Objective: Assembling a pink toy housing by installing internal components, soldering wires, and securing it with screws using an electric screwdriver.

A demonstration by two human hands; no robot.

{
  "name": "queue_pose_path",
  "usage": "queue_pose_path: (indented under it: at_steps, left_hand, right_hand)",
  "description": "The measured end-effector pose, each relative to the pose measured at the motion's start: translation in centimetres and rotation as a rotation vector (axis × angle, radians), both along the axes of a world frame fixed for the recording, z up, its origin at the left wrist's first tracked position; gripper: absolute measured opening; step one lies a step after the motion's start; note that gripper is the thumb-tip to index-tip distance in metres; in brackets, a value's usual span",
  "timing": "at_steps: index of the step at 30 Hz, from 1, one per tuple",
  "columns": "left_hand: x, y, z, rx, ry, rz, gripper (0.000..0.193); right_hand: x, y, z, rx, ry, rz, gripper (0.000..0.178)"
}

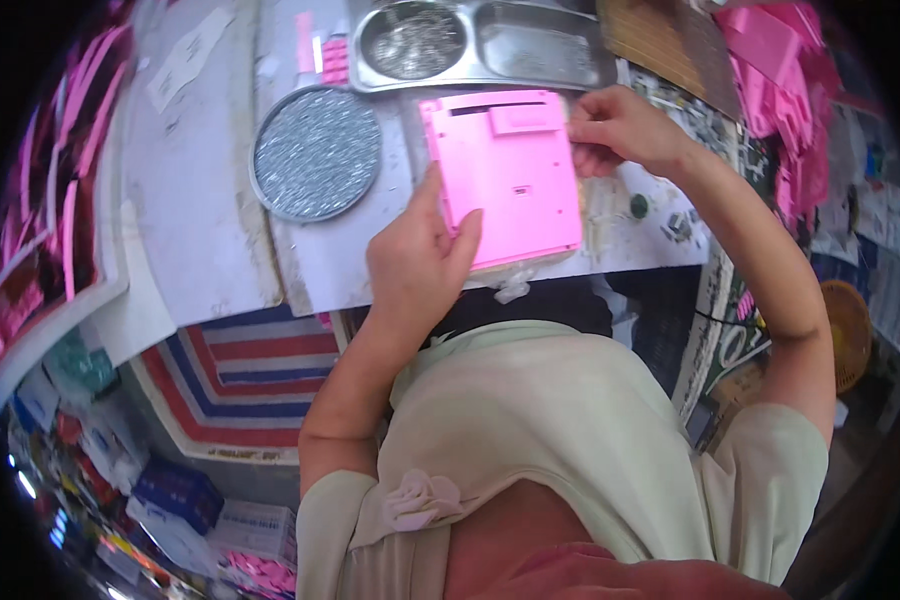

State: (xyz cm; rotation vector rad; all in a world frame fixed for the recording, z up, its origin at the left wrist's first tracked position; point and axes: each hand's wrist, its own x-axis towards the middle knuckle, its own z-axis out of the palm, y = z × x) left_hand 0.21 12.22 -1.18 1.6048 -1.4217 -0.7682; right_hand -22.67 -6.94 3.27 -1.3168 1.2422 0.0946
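Observation:
A flat pink plastic case (515,190) lies near the table's front edge, with a dark slot along its far side and a raised rectangular block beside that slot. My left hand (420,245) grips its left edge, thumb on the top face and fingers down the side. At the case's far right edge, my right hand (620,130) is closed with the fingers pinched together. Whatever sits between those fingertips is hidden or too small to make out. Under the case's near edge, a bit of clear plastic (513,287) hangs over the table edge.
Left of the case stands a round tray (317,153) full of small silvery pieces. Beyond it is a metal tray (540,45) with compartments, one holding small metal parts (413,40). Pink plastic pieces (770,60) pile at the far right; small parts (678,226) lie nearer.

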Motion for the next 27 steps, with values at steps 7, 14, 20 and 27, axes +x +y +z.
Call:
queue_pose_path:
  at_steps: [7,14,20,27]
  left_hand:
    - [3.8,0.7,0.7,0.154,0.177,-0.034,0.050]
    - [11.3,-2.0,0.0,-0.035,-0.715,0.140,0.013]
    - [12.2,-2.1,-1.6,-0.117,-0.390,0.255,0.007]
    - [13.3,-3.6,-1.6,-0.085,-0.651,0.247,0.016]
  right_hand:
    - [1.6,-1.7,3.0,-0.426,0.159,0.282,0.020]
    - [16.5,1.4,-0.2,-1.552,-0.201,0.943,0.008]
    - [21.7,1.0,-2.5,-1.526,-0.120,1.120,0.017]
    - [23.2,-0.1,-2.9,-1.553,-0.165,1.027,0.022]
